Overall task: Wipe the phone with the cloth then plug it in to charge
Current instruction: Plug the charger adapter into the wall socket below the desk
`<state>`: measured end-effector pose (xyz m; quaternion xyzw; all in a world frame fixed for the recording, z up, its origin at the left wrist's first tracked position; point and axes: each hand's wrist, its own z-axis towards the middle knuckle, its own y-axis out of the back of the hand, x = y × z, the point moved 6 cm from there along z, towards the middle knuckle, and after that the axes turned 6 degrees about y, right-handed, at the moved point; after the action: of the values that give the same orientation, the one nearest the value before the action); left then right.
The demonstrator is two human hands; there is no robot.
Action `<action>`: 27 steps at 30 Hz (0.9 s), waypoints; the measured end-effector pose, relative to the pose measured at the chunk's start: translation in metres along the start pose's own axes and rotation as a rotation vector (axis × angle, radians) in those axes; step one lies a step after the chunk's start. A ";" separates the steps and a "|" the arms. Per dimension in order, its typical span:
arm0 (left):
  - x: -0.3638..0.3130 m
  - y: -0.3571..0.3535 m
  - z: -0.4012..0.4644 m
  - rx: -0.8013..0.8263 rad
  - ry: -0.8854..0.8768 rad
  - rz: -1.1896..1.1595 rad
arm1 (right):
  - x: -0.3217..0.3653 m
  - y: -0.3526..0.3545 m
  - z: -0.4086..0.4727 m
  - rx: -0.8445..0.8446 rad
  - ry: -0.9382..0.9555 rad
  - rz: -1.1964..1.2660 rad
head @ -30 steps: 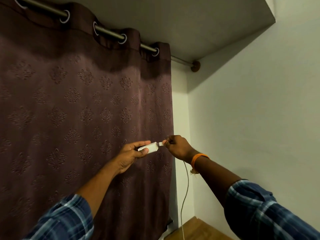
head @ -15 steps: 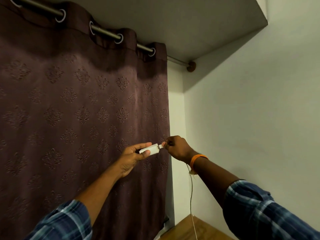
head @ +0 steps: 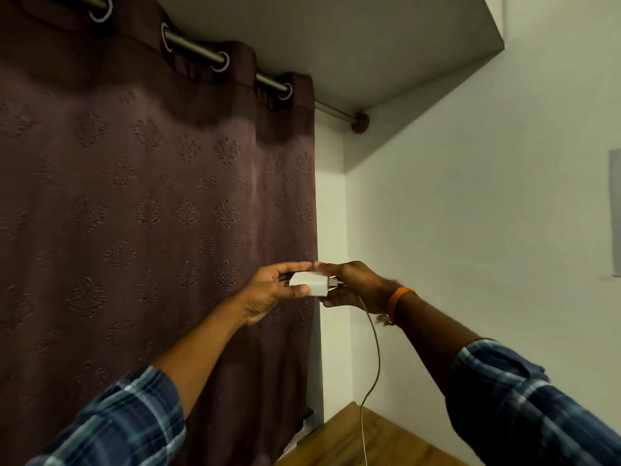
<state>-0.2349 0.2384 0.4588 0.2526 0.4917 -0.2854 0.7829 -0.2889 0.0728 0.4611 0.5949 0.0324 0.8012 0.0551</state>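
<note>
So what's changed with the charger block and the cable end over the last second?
The right hand has closed the gap, bringing the cable plug up against the white charger block; whether it is fully seated is unclear. The left hand still grips the block, and the cable still hangs toward the wooden surface.

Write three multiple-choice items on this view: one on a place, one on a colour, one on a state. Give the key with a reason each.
1. Where does the cable hang from?
A. the curtain rod
B. the right hand
C. the left sleeve

2. What colour is the wristband?
A. orange
B. green
C. white

3. How is the white charger block held?
A. lying on the wooden surface
B. gripped by the left hand
C. hooked on the curtain

Key: B, it drops from the right hand; A, orange at the wrist; B, the left hand has thumb and fingers round it.
</note>
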 end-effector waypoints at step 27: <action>0.043 -0.269 0.102 0.050 0.160 -0.437 | 0.000 0.217 -0.185 -0.615 0.088 0.251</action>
<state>-0.3427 -0.0304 0.4285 0.1812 0.5880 -0.4394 0.6544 -0.4764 -0.1395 0.4332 0.5147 -0.2819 0.7989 0.1314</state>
